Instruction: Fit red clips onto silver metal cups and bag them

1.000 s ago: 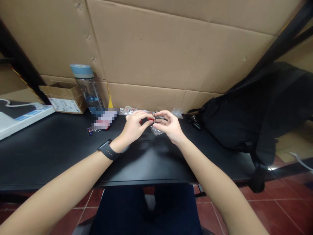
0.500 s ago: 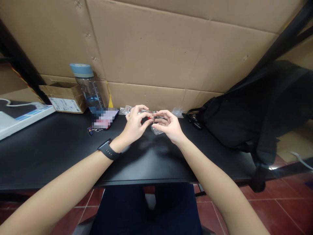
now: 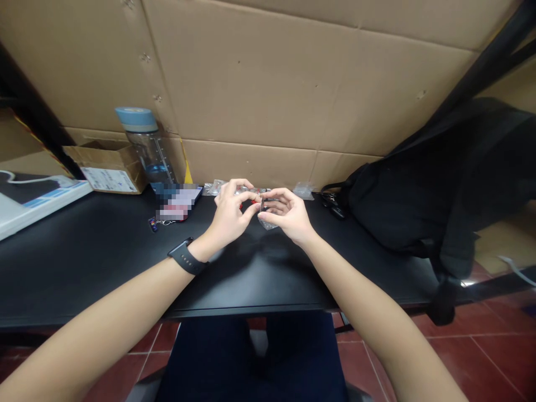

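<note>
Above the black table (image 3: 234, 279), my left hand (image 3: 234, 209) and my right hand (image 3: 288, 215) meet at the fingertips. A small thin piece (image 3: 262, 202) is pinched between them, too small to name. Both hands have thumb and index finger closed on it. Something red shows beside my left fingers, partly hidden. A clear plastic bag (image 3: 268, 225) lies under my right hand. More clear plastic packaging (image 3: 303, 191) sits behind the hands along the cardboard.
To the left are a phone (image 3: 184, 202) with a keychain, a blue-lidded bottle (image 3: 151, 151), a small cardboard box (image 3: 109, 167) and a white power strip (image 3: 50, 204). A black backpack (image 3: 402, 195) stands at the right, with keys (image 3: 335, 207) beside it. Cardboard (image 3: 268, 84) rises behind.
The view has shifted very slightly. Both hands keep nearly the same pose, with the small piece still between their fingertips.
</note>
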The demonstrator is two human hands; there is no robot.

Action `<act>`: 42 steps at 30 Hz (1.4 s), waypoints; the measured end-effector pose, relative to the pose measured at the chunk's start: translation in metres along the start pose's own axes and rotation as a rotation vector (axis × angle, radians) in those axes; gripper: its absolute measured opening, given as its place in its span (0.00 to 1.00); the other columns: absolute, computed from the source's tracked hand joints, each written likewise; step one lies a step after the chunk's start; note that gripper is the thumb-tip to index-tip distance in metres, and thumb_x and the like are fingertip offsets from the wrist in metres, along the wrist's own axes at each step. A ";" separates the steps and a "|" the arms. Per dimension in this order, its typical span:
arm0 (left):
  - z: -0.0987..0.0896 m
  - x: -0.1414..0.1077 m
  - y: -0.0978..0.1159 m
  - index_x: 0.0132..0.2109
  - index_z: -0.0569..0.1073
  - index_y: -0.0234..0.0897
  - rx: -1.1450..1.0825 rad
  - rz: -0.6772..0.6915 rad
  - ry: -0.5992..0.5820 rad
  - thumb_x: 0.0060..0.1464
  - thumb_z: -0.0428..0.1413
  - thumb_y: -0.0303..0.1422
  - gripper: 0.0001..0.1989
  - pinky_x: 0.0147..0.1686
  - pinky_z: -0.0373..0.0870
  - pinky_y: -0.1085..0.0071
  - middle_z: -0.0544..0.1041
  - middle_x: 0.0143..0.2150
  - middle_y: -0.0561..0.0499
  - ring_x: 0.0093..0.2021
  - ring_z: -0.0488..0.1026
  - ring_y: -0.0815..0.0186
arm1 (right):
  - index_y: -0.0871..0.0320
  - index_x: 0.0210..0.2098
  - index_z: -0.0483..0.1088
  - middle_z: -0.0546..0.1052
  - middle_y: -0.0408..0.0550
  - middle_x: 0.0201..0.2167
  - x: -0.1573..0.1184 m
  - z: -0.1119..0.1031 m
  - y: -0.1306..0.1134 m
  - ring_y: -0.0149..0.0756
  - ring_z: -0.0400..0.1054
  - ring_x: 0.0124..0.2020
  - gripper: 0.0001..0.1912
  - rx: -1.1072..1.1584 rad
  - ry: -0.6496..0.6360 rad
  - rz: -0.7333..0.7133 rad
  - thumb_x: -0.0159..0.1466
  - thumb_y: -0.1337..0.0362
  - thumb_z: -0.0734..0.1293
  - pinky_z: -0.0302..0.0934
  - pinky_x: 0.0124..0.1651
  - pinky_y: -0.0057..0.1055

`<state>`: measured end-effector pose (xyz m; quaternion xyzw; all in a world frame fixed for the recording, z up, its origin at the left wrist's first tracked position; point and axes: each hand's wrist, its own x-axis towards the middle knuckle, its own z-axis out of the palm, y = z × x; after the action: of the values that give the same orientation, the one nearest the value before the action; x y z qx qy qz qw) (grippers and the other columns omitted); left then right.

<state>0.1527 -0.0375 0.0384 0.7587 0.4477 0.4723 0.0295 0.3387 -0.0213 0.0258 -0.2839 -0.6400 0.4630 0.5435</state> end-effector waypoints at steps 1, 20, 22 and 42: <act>-0.001 0.000 0.000 0.40 0.79 0.43 0.015 0.009 0.009 0.62 0.58 0.35 0.05 0.59 0.60 0.50 0.71 0.55 0.47 0.58 0.64 0.53 | 0.53 0.44 0.72 0.78 0.50 0.50 0.000 0.001 0.001 0.42 0.77 0.47 0.31 0.004 0.009 0.006 0.44 0.56 0.83 0.73 0.52 0.41; 0.000 0.003 -0.009 0.39 0.81 0.43 -0.046 -0.073 -0.038 0.59 0.60 0.36 0.05 0.56 0.64 0.53 0.71 0.49 0.47 0.54 0.67 0.54 | 0.56 0.35 0.77 0.81 0.52 0.51 0.003 0.001 0.003 0.44 0.77 0.48 0.21 -0.063 -0.009 -0.051 0.46 0.57 0.83 0.71 0.54 0.42; 0.002 0.003 -0.010 0.40 0.81 0.42 -0.076 -0.101 -0.042 0.59 0.60 0.36 0.06 0.56 0.65 0.55 0.71 0.48 0.48 0.54 0.67 0.55 | 0.57 0.34 0.77 0.81 0.52 0.49 0.003 -0.001 0.001 0.44 0.77 0.47 0.20 -0.090 -0.009 -0.070 0.47 0.56 0.82 0.72 0.53 0.42; 0.002 0.000 -0.001 0.39 0.81 0.44 0.040 -0.083 -0.029 0.60 0.61 0.35 0.04 0.57 0.58 0.51 0.71 0.49 0.48 0.55 0.65 0.53 | 0.53 0.38 0.80 0.83 0.49 0.42 0.002 -0.008 -0.009 0.41 0.79 0.44 0.06 -0.647 -0.032 -0.441 0.67 0.64 0.69 0.73 0.50 0.40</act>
<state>0.1530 -0.0360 0.0369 0.7467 0.4876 0.4506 0.0402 0.3468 -0.0209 0.0346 -0.2893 -0.8069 0.1136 0.5023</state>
